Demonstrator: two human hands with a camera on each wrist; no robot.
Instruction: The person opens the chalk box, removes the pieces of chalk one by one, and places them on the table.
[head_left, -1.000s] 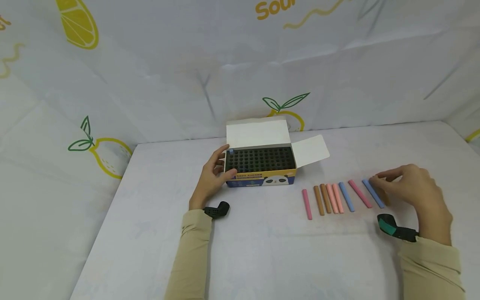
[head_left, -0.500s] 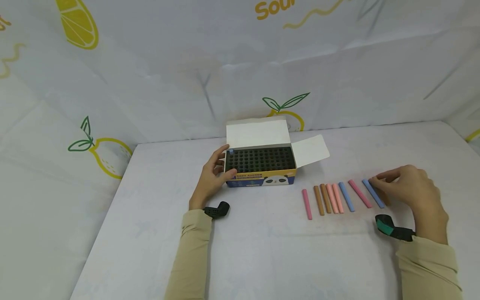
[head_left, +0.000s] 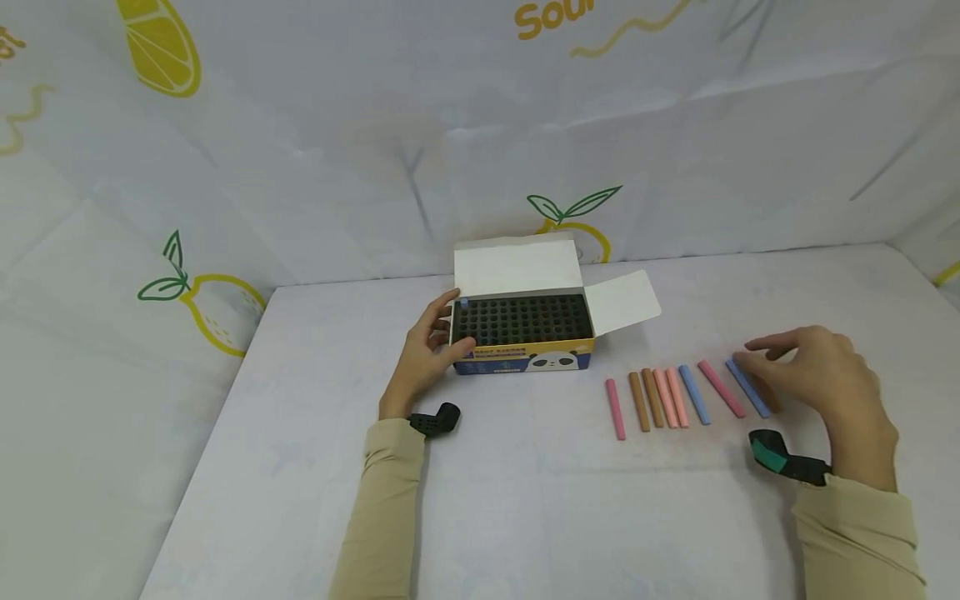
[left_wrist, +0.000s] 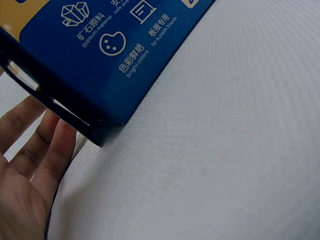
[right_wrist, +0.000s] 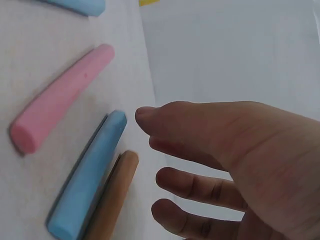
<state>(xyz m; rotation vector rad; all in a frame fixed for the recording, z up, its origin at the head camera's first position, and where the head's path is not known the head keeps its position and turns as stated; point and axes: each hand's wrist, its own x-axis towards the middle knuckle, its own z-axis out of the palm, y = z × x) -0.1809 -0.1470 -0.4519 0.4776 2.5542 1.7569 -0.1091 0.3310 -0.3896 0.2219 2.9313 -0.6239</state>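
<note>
An open chalk box, blue and yellow with a panda on its front, stands at the back of the table. My left hand holds its left end, thumb at the front corner and index finger at the back one. In the left wrist view, fingers lie along the end flap. My right hand hovers over the right end of a chalk row, its fingers apart with nothing between them. The thumb tip is close to the far end of a blue chalk; a brown chalk lies beside it.
Further left in the row lie a pink chalk, another blue chalk, two salmon, two brown and a pink one at the end. The box's black holder has rows of holes, with one blue chalk in its back-left corner. A side flap sticks out right.
My right hand has shifted slightly left, its thumb tip now by the far end of the blue chalk and its fingers a little further apart. The left hand and box stay put.
</note>
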